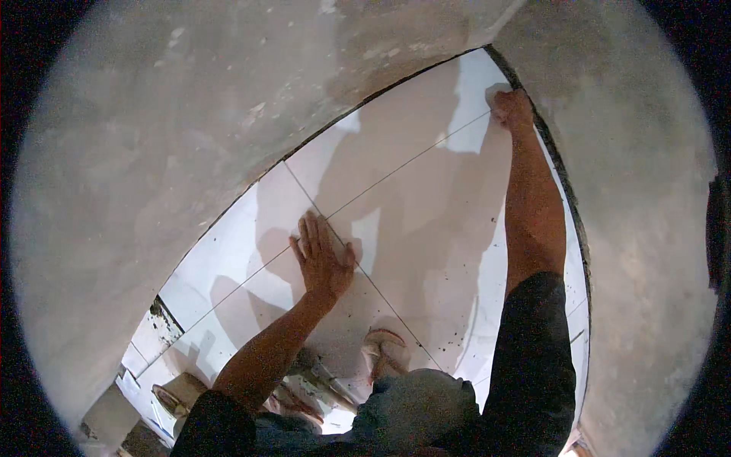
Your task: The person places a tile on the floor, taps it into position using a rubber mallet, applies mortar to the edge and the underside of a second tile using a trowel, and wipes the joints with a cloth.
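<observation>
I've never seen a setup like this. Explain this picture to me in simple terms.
There's no machine here: these are a person's own bare hands. A wide, rounded camera lens on the person's head looks down, so straight edges look bent and the corners go black.

The floor is covered with pale tiles, with thin lines between them, a few dark crumbs and broad shadows. A dark gap runs beside the right-hand wall.

The left hand lies spread on the tiles, holding nothing visible. The right hand is curled near that gap; whether its grip holds anything can't be told.
</observation>
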The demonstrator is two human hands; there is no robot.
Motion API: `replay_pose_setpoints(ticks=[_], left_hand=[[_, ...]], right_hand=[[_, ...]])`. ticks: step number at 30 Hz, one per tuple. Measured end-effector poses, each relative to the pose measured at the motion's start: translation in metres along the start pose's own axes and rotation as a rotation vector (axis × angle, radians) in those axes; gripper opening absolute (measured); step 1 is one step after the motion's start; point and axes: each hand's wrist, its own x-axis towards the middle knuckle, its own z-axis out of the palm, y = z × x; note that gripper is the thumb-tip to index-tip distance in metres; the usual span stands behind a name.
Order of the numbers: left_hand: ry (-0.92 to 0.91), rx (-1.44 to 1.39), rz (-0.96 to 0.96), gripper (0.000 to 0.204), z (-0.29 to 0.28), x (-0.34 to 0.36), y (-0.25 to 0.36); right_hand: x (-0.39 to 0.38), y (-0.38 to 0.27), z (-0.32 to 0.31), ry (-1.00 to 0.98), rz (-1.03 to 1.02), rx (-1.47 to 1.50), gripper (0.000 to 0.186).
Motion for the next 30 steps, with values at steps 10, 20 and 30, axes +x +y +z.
replay_pose_setpoints(ticks=[10,20,30], left_hand=[[-0.005,-0.020,0.003,0.073,0.002,0.002,0.002],[-0.021,-0.075,-0.046,0.067,-0.010,0.005,0.010],[-0.064,-1.723,-0.980,0.029,-0.051,0.042,0.036]], right_hand=[[0.021,0.034,0.008,0.190,-0.027,0.098,0.021],[0.025,0.050,0.011,0.262,0.049,0.199,0.023],[0.064,0.081,0.009,0.155,0.074,0.622,0.027]])
